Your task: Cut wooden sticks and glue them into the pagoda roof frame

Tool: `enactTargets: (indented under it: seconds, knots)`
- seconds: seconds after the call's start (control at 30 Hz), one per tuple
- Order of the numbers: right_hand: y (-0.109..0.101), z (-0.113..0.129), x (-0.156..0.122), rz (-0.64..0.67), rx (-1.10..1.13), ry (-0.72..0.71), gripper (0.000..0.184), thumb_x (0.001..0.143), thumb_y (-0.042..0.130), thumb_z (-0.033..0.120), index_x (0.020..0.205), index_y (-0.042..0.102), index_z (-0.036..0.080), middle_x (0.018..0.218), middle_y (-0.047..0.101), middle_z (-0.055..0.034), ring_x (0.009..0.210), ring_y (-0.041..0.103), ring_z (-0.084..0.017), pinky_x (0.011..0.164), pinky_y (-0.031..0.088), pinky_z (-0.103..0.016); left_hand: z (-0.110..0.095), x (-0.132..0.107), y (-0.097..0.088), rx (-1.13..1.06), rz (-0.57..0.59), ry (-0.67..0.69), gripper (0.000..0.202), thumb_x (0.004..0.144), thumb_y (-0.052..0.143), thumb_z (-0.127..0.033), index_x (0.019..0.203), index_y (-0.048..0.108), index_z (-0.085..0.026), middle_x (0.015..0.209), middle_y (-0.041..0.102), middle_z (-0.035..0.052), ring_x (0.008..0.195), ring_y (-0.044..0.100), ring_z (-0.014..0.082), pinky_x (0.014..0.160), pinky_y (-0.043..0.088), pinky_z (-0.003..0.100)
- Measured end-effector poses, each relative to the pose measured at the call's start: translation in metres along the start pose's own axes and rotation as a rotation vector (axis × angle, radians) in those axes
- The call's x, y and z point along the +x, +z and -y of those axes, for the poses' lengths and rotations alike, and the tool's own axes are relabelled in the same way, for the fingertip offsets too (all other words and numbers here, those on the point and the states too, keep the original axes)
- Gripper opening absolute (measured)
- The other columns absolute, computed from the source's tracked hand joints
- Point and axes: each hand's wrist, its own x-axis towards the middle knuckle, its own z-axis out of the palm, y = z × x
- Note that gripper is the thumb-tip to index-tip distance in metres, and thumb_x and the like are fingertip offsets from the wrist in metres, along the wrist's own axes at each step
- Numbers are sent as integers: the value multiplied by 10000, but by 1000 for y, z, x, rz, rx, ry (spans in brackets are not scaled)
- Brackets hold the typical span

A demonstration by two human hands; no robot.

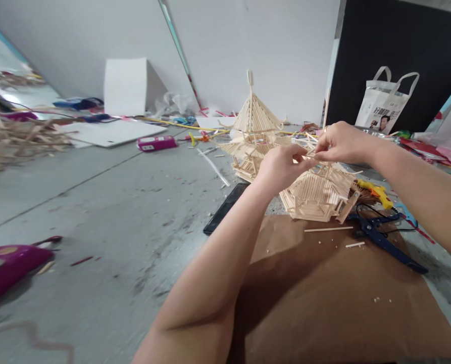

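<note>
My left hand reaches over the top of a small pavilion model built of thin wooden sticks. Its thumb and fingers are pinched together on a thin wooden stick at the upper part. From the right, my right hand meets it there, fingertips also closed in a pinch on stick pieces. The exact ends they grip are partly covered by the fingers. An upright stick rises behind the right hand; whether it is held cannot be told. Just behind the left hand stands a taller tiered stick model with a pointed roof.
Brown paper lies under the near model, with loose sticks on it. Blue-handled cutters and a yellow glue gun lie right. A black phone is left of the model. Farther off are a purple box and a bag.
</note>
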Motion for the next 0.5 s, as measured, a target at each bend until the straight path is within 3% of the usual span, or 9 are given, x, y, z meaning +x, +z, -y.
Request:
enactTargets:
  seconds: [0.13,0.33,0.4,0.5]
  knots:
    - [-2,4,-3,35,-21,-2,129,679,602,167,588,690,195,562,608,-24,660,600,-168,624,405,-321,-1,-1,-4,4,-6,5,312,706,619,-389,944,664,-192,830,692,37,673,580,144,618,425,281]
    - [-9,10,-10,38,-12,56,151,725,575,217,702,717,171,695,659,-53,807,616,-192,727,422,-326,-5,-3,-5,82,-61,70,316,723,636,-359,998,649,-204,1004,657,65,822,601,187,716,460,321]
    - [-11,9,-19,-58,34,54,166,738,575,249,746,721,169,748,669,-54,794,613,-185,732,430,-329,-5,-3,-4,110,-122,123,304,735,637,-352,1009,645,-222,1075,630,66,918,586,209,778,458,343]
    - [-3,1,-41,-308,142,53,173,741,597,293,813,713,188,801,676,-40,757,608,-167,724,456,-326,-6,-4,0,163,-206,279,228,771,611,-327,980,652,-248,1119,617,51,1050,527,232,900,408,382]
